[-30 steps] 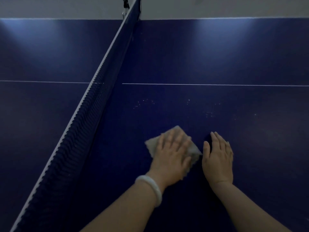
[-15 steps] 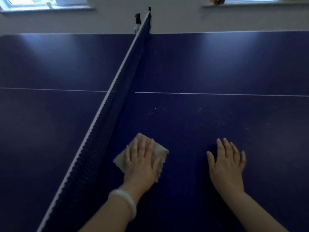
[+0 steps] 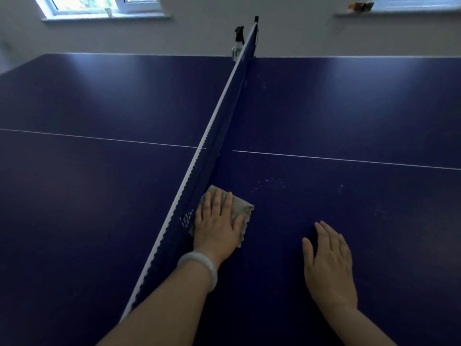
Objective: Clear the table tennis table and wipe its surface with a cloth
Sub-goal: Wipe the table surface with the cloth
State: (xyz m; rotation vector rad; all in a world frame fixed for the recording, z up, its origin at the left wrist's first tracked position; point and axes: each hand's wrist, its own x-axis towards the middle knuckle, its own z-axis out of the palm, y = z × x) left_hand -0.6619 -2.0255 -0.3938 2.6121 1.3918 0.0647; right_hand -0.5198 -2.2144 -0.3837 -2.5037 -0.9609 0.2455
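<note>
A small clear bottle (image 3: pixel 237 43) with a dark spray top stands at the far end of the net (image 3: pixel 214 151), on its left side near the table's far edge; whether anything is in it cannot be told. The table (image 3: pixel 349 108) is dark blue, with a thin white line (image 3: pixel 349 159) running across both halves, and a scatter of pale specks (image 3: pixel 268 184) lies on the right half just beyond the cloth. The net has a white top band and runs away from the person towards a pale wall (image 3: pixel 287 26), where a window (image 3: pixel 99 6) sits high at the left and a sill with a small orange-brown object (image 3: pixel 359 6) at the right; that object is too small to tell. The cloth (image 3: pixel 239 208), beige and folded to a rough square, lies flat on the right half, its left edge against the foot of the net and one corner pointing away from the person, so no long axis stands out. The left hand (image 3: pixel 217 226) presses it down with straight fingers spread over it, so the grip is flat and unclenched; a pale bangle (image 3: pixel 199 267) circles that wrist. The right hand (image 3: pixel 329 260) rests palm down on the bare table, well apart from the cloth, fingers straight and holding nothing.
</note>
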